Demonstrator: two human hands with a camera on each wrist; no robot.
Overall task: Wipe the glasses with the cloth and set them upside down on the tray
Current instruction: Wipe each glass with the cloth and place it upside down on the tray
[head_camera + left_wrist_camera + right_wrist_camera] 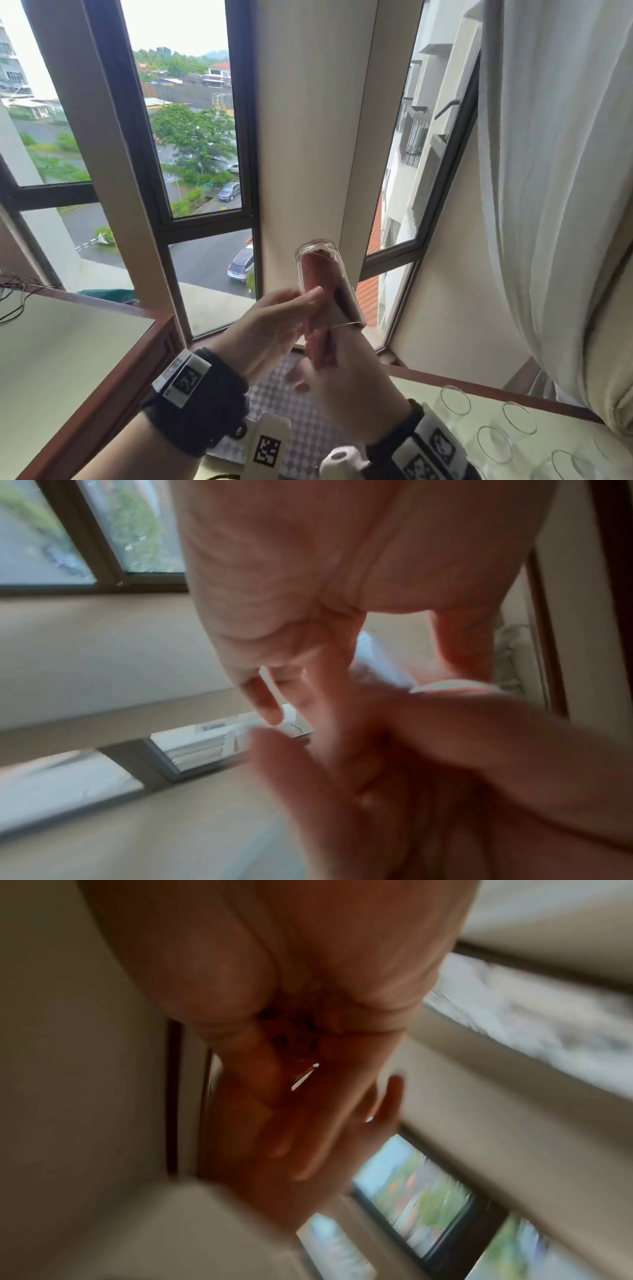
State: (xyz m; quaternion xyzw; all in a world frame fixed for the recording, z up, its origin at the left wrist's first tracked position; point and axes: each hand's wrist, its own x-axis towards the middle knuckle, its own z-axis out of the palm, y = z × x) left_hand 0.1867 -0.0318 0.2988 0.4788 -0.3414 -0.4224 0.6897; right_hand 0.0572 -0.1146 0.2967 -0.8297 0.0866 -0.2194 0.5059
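A clear drinking glass (322, 284) is held up in front of a window, base up and mouth toward the person, with a reddish-pink cloth (317, 274) pushed deep inside it. The left hand (274, 329) steadies the glass from the side, its fingers fairly straight against the wall and the thumb behind; how firmly it grips cannot be told. The right hand (346, 394), below the mouth, is curled round the trailing end of the cloth. Both wrist views are too blurred to add detail. Below the hands lies a checker-patterned tray (301, 421), and no upturned glass shows on its visible part. To the right, several more glasses (493, 442) stand mouth up on the table (418, 380). The work looks early, with this glass mid-wipe and the rest seemingly still waiting.
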